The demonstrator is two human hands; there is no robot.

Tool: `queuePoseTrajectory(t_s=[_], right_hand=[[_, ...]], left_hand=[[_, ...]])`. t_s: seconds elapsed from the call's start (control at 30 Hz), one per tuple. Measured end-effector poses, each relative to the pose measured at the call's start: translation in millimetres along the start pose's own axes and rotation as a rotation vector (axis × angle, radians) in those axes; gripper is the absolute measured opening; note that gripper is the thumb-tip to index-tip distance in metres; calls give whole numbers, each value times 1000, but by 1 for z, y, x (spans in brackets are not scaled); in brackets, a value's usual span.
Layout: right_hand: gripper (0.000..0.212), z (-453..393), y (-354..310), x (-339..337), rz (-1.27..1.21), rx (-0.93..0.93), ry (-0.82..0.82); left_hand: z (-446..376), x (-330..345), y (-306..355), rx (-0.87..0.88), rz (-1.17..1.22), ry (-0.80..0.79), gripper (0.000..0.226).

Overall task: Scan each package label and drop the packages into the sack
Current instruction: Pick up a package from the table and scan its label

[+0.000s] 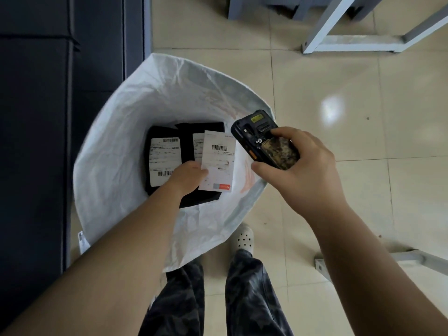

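- Over the open mouth of the white woven sack (116, 166), both bare hands work above the packages.
- Left hand (186, 175) reaches down into the sack and pinches the lower left edge of a black package (206, 197) with a white shipping label (218, 161); the thumb lies on the label and the other fingers are hidden beneath it.
- That label faces up, its barcode near the top and a small red and grey mark at its lower right corner.
- Right hand (303, 163) grips a black handheld scanner (264, 139), fingers curled over its back and thumb at its lower side; the scanner is tilted, its head with a yellow patch pointing up and left, just beside the held label.
- Down on the sack's bottom lie two more black packages: one at the left (155, 146) with a white label showing barcodes, and another (189, 137) partly covered by the held package.
- Sack stands on a beige tiled floor (363, 141), close against a dark blue cabinet (36, 117) at the left.
- Grey metal table legs (339, 42) stand beyond the sack at the upper right.
- Below, the person's dark patterned trousers (247, 299) and one white perforated clog (243, 238) show beside the sack's near edge.
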State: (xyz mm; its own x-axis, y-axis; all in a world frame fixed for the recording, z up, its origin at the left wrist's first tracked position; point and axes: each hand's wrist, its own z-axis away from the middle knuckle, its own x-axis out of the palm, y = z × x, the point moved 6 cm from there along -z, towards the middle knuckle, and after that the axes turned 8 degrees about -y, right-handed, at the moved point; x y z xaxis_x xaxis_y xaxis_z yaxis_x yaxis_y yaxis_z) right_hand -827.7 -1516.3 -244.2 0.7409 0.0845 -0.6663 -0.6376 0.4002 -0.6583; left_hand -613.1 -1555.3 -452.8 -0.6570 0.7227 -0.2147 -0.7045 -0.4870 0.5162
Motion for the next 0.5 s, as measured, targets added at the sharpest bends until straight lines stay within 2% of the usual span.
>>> queuePoseTrajectory(t_s=[0.1,0.17,0.37,0.5], right_hand=[[57,5,-13,0,4,-20,-21],[57,10,-26,-4,11,-24,-30],[56,38,-102,-48,-19,-118,0],[59,64,-178,-104,-16,-250,49]], left_hand=[[42,-18,13,18,141,135,34],[79,-34,27,95,208,237,35],[219,-100,88,373,160,439,33],[330,-142,153,549,-2,592,34]])
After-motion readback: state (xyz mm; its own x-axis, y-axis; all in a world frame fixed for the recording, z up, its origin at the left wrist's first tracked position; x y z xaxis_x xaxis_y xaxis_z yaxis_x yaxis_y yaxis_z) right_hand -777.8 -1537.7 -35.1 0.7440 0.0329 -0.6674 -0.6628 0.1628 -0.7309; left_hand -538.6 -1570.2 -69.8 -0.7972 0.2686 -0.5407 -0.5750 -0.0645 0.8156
